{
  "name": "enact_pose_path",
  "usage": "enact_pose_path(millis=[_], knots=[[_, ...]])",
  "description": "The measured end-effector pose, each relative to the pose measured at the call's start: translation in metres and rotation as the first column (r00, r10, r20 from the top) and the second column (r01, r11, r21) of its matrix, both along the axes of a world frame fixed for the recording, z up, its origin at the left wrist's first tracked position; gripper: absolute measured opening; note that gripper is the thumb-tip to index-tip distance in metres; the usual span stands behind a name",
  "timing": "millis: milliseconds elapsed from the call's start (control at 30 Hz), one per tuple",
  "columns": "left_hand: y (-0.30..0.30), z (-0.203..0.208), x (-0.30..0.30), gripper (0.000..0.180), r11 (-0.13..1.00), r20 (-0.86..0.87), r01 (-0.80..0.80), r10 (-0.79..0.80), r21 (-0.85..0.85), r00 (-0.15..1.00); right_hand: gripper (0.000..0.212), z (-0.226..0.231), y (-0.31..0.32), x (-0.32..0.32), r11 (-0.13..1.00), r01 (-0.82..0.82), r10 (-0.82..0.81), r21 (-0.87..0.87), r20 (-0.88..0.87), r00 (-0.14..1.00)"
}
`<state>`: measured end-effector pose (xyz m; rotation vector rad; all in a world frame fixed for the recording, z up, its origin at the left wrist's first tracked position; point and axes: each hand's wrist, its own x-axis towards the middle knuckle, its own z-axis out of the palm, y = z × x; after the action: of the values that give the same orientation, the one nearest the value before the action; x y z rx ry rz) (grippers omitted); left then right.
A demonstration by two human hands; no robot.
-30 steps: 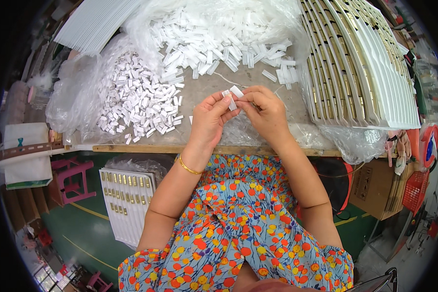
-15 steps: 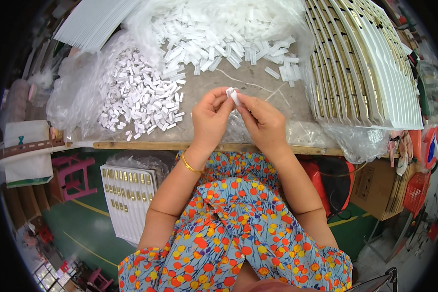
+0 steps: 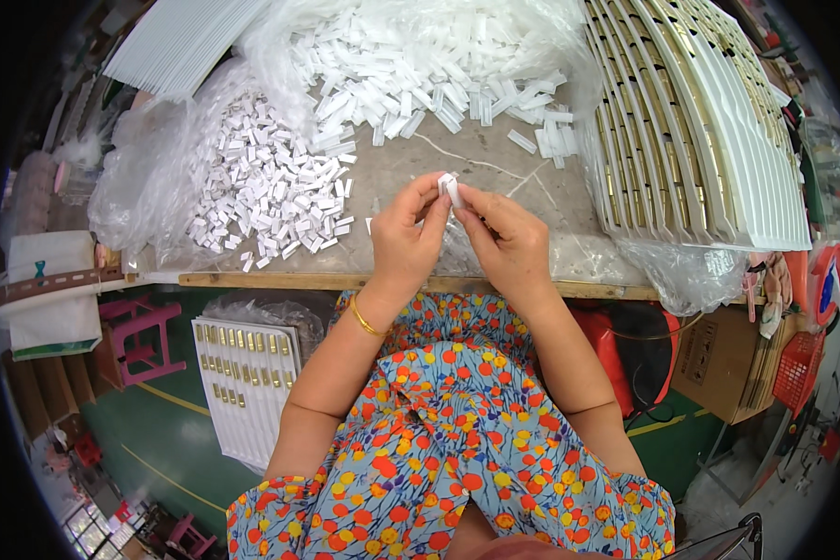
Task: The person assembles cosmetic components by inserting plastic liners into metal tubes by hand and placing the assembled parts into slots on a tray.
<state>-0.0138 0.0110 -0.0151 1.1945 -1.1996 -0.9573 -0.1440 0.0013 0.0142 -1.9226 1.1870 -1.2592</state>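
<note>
While both hands pinch one small white piece (image 3: pixel 448 187) at table centre, left hand (image 3: pixel 406 233) and right hand (image 3: pixel 504 243) closed on it, a done-looking pile (image 3: pixel 271 191) sits at 10 o'clock; the bigger loose heap (image 3: pixel 420 65) at 12 likely remains.

Pile of small white folded pcs (image 3: pixel 271 191) on clear plastic sits left of the grip, bigger heap of white strips (image 3: pixel 420 70) above it, fanned white-and-gold cards (image 3: pixel 691 131) to the right, pink stool (image 3: pixel 145 336) lower left.

white piece (image 3: pixel 449 188) raised, hands closer – pinched
</note>
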Motion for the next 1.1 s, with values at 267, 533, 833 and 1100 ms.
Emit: enact_pose_path(millis=[267,533,833,1100], knots=[[0.003,0.009,0.002,0.022,1.0,0.206,0.013,-0.012,-0.005,0.978,0.022,0.002,0.001,0.001,1.0,0.004,-0.005,-0.025,-0.004,1.0],[0.002,0.018,0.018,0.022,0.972,-0.044,0.212,-0.208,0.107,0.977,0.025,0.001,-0.002,0.0,0.987,0.017,-0.042,-0.16,-0.152,0.987],[0.004,0.014,0.004,0.019,0.983,-0.252,0.121,-0.083,0.14,0.964,0.023,-0.003,0.0,0.003,0.992,0.036,-0.047,-0.12,-0.085,0.995],[0.003,0.013,0.004,0.019,0.986,-0.286,0.092,-0.049,0.139,0.957,0.023,0.003,0.001,-0.001,0.997,0.018,-0.025,-0.072,-0.092,0.995]])
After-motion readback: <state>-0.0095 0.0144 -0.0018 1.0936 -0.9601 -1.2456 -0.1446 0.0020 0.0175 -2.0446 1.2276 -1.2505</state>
